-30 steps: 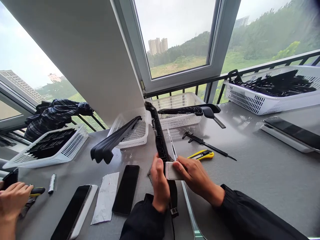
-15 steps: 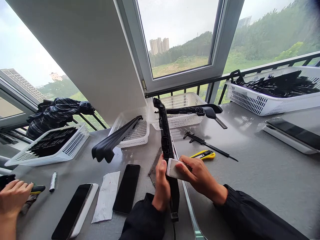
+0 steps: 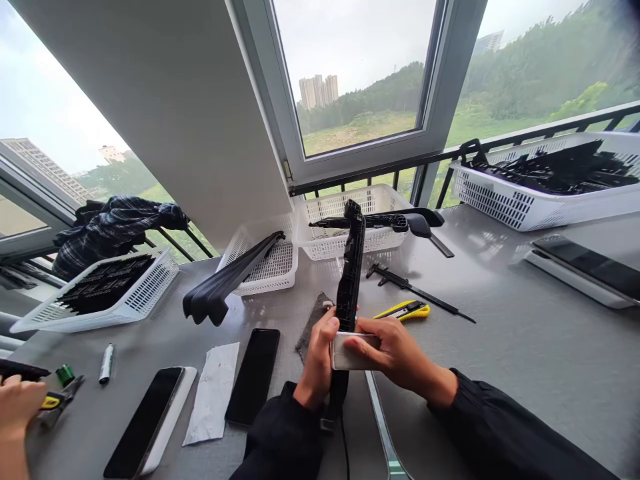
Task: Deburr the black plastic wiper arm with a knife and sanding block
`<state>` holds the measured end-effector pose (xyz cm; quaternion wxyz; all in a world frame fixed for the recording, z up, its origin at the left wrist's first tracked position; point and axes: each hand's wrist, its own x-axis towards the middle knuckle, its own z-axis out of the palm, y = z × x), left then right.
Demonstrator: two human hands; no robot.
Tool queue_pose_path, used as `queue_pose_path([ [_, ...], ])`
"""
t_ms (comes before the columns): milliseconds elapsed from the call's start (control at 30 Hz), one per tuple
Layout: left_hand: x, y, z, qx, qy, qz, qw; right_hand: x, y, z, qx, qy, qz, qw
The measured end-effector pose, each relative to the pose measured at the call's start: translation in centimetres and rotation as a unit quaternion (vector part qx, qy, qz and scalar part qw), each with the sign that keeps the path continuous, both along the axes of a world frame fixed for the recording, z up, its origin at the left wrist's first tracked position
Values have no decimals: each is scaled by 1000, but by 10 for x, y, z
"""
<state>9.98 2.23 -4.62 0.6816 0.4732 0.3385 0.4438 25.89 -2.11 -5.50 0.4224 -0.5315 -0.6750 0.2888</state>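
Observation:
In the middle of the head view my left hand point(image 3: 317, 360) is closed around a long black plastic trim piece point(image 3: 349, 280), its ribbed inner side facing me. The piece stands steeply, its top leaning slightly right. Between the fingers and thumb of my right hand point(image 3: 403, 353) is a pale, flat rectangular block point(image 3: 354, 351), lying across the trim piece; its exact kind is unclear. Just past my right hand lies a yellow utility knife point(image 3: 407, 310), with black calipers point(image 3: 417, 290) farther off. A dark cloth point(image 3: 313, 327) lies beside my left hand.
White baskets hold black parts: a left one point(image 3: 150, 293), two central ones point(image 3: 273, 270) point(image 3: 380, 241), and a right one point(image 3: 505, 200). Phones point(image 3: 255, 377) point(image 3: 145, 427), a paper sheet point(image 3: 213, 393) and a marker point(image 3: 106, 363) lie leftward. Another person's hand point(image 3: 20, 403) grips a tool at the left edge.
The trim piece's top has swung right and its lower end left. The pale block has turned more level in my right hand. The other person's hand has shifted left, with a green cylinder now showing.

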Motion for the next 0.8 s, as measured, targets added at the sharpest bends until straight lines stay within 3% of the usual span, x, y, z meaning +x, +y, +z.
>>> queue_pose_path([
  [67, -4, 4, 4, 7, -7, -10, 1000, 0, 1, 2, -11, 6, -4, 1000],
  [233, -8, 4, 3, -19, -69, 81, 994, 0, 3, 4, -5, 23, -28, 999],
  [433, -4, 2, -3, -1, -2, -49, 999, 1, 1, 1, 7, 22, -4, 1000],
  [633, -9, 4, -1, 0, -69, 33, 997, 0, 4, 2, 4, 24, -4, 1000],
  [800, 2, -1, -9, 0, -22, -58, 998, 6, 0, 0, 15, 22, -7, 1000],
])
